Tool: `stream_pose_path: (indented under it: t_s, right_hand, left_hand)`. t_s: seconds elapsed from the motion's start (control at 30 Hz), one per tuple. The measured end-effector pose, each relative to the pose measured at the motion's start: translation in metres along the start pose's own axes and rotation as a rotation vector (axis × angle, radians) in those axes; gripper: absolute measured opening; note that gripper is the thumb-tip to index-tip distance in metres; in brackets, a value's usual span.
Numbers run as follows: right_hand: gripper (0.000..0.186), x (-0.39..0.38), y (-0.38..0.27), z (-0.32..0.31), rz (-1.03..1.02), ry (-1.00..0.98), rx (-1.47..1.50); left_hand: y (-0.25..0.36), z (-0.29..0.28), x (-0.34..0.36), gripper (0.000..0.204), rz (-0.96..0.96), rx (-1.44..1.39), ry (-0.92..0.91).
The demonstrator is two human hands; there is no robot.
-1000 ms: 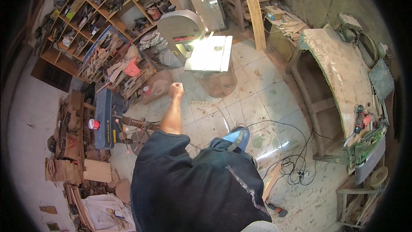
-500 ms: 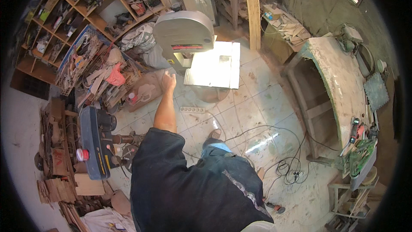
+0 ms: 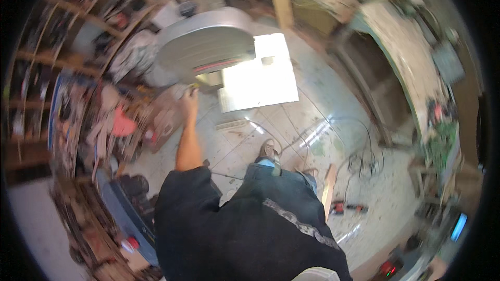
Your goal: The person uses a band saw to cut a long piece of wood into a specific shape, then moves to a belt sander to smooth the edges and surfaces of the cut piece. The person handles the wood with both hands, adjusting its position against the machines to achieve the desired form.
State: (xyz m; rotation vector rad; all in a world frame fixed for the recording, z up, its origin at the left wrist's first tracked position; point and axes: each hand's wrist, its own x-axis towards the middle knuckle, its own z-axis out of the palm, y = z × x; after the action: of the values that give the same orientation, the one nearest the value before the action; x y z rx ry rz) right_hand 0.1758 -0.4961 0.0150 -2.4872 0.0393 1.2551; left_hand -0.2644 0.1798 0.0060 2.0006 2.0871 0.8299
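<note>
My left hand [image 3: 190, 100] is stretched forward, next to the lower left side of the band saw [image 3: 205, 47], a grey machine with a rounded upper housing. Motion smears its fingers, so whether they touch or grip the machine cannot be told. To the right of the hand lies the saw's table [image 3: 260, 86], glaring white in strong light. My right hand does not show. A pale wooden strip [image 3: 328, 190] sticks out beside the right side of my body; what holds it, if anything, is hidden.
On the tiled floor are a power strip [image 3: 230, 124], tangled black cables [image 3: 364, 164] and a red and black power tool [image 3: 338, 207]. Cluttered shelves [image 3: 57, 57] and wood scraps stand left. A curved, light-topped workbench [image 3: 411, 47] runs along the right. A blue-grey machine [image 3: 122, 208] is at lower left.
My view has turned and shifted, blurring the picture. The left hand stays out beside the band saw, now lower against its side. The wooden strip has come into sight at my right.
</note>
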Motion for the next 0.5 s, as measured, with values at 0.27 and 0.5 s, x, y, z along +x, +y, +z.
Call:
stream_pose_path:
  t_s: [0.27,0.5]
  right_hand:
    - [0.068,0.0,0.007,0.014,0.087,0.055,-0.208]
    - [0.074,-0.016,0.019,0.015,0.163,0.075,-0.148]
  left_hand:
    - [-0.049,-0.006,0.006,0.046,0.034,-0.166,-0.249]
    - [-0.067,-0.002,0.026,0.049,-0.102,-0.119,-0.422]
